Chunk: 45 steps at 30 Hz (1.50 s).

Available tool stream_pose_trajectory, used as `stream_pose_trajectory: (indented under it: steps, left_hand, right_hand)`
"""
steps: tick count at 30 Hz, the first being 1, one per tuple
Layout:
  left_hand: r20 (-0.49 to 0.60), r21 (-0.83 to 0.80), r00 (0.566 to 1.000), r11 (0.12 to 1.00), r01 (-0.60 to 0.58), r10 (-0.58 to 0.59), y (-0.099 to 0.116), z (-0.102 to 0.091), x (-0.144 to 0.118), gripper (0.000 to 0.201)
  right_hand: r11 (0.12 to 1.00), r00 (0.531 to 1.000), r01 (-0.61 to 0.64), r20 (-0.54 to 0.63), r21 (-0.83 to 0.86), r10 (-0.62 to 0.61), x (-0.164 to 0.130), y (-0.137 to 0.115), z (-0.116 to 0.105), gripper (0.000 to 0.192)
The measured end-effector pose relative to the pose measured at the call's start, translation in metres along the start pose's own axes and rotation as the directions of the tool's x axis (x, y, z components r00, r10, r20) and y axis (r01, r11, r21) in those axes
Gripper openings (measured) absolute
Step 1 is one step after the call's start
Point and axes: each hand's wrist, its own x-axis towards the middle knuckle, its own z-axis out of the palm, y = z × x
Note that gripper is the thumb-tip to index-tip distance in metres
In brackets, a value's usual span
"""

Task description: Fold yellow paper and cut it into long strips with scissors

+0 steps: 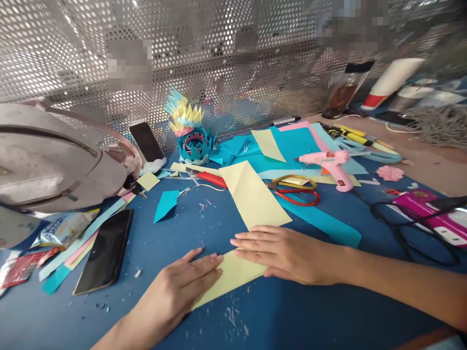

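A pale yellow sheet of paper (233, 277) lies on the blue table (292, 316) under both hands. My left hand (186, 282) rests flat on its left end, fingers stretched out. Across its right end my right hand (277, 253) lies flat with straight fingers, hiding part of the paper. Just beyond is a second pale yellow sheet (251, 189) with a crease. Scissors (297, 189) with red and yellow handles lie beside that sheet, their blades hidden. A red-handled cutter (211, 179) sits at its left edge.
A pink glue gun (333, 163) trails a black cord to a magenta power strip (430, 214). At the back stands a folded-paper piece (191, 138) by blue sheets (299, 146). Left are a phone (105, 253), a bag (54, 155) and paper strips (87, 238). A perforated metal panel (204, 48) bounds the rear.
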Motion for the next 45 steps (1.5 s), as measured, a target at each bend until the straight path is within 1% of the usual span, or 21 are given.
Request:
stream_pose_trajectory:
  steps: [2,4,10,12,17,23,28,34,38,41,45]
  left_hand:
    - [0.022,-0.037,1.0,0.999,-0.006,0.007,-0.005,-0.001,-0.002,0.043]
    - [0.026,-0.039,1.0,0.999,-0.015,0.016,-0.006,-0.002,-0.002,0.043]
    - [-0.018,-0.023,1.0,1.0,-0.017,0.016,-0.003,-0.001,-0.001,0.044]
    - [-0.017,-0.01,0.999,1.0,-0.029,0.029,-0.003,-0.002,0.0,0.043]
    - [0.009,0.028,0.997,0.996,-0.081,0.08,-0.006,-0.004,0.0,0.041]
    - [0.037,0.062,0.996,0.994,-0.089,0.087,-0.006,-0.005,0.0,0.041]
    - [0.028,0.047,0.997,0.997,-0.067,0.065,-0.004,-0.007,0.001,0.042]
    - [0.123,0.034,0.988,0.995,-0.099,0.094,-0.005,-0.017,0.005,0.041]
    - [0.107,0.049,0.989,0.993,-0.106,0.1,-0.004,-0.019,0.006,0.04]
    - [0.115,0.066,0.988,0.992,-0.108,0.1,-0.004,-0.018,0.007,0.04]
    - [0.113,0.131,0.986,0.982,-0.135,0.12,0.0,-0.019,0.009,0.038]
  right_hand:
    - [1.0,1.0,0.005,-0.011,-0.008,-0.006,0.0,0.001,0.001,0.055]
    - [1.0,1.0,0.012,-0.002,-0.025,-0.012,0.0,0.001,0.001,0.056]
    - [0.999,1.0,0.019,0.0,-0.04,-0.019,0.0,0.001,0.0,0.056]
    - [0.999,1.0,0.02,0.01,-0.044,-0.02,0.0,0.0,0.0,0.055]
    - [0.999,1.0,0.017,0.015,-0.051,-0.017,0.0,-0.001,-0.002,0.053]
    - [0.999,1.0,0.014,0.0,-0.03,-0.014,0.001,-0.001,-0.001,0.051]
    - [1.0,0.999,0.013,-0.03,0.001,-0.013,0.001,-0.001,0.0,0.053]
    - [1.0,1.0,0.008,-0.024,0.01,-0.007,0.001,-0.001,0.0,0.053]
    - [1.0,1.0,0.003,0.007,-0.016,-0.003,0.002,-0.002,-0.002,0.051]
    - [1.0,1.0,0.002,0.015,-0.024,-0.002,0.002,-0.003,-0.003,0.05]
    - [1.0,1.0,-0.002,0.031,-0.03,0.003,0.001,-0.003,-0.003,0.051]
